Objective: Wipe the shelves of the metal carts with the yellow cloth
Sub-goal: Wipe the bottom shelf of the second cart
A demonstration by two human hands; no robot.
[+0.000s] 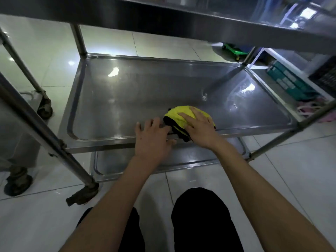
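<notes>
Both hands reach forward over the near edge of a metal cart's middle shelf [163,88], seen from above by the person wearing the camera. That shelf is a wide, shiny steel tray with a raised rim, and it fills most of the view; the top shelf [181,17] crosses overhead, and a lower shelf [145,164] shows beneath the near rim. Pale glossy floor tiles [45,66] surround the cart, whose upright posts end in dark caster wheels [83,195] at the left. The right hand [198,126] lies palm down with its fingers spread and fairly straight, pressing on a bunched yellow cloth [179,116] with a black edge. The cloth sits on the middle shelf close to the near rim, just right of centre, with part of it draped over that rim. The left hand [152,137] rests just beside the cloth, fingers relaxed and slightly spread on the shelf's front edge, holding nothing. Black trouser legs [205,220] show at the bottom. At the far right stand a teal crate [289,80] and, further back, a small green trolley [234,50].
</notes>
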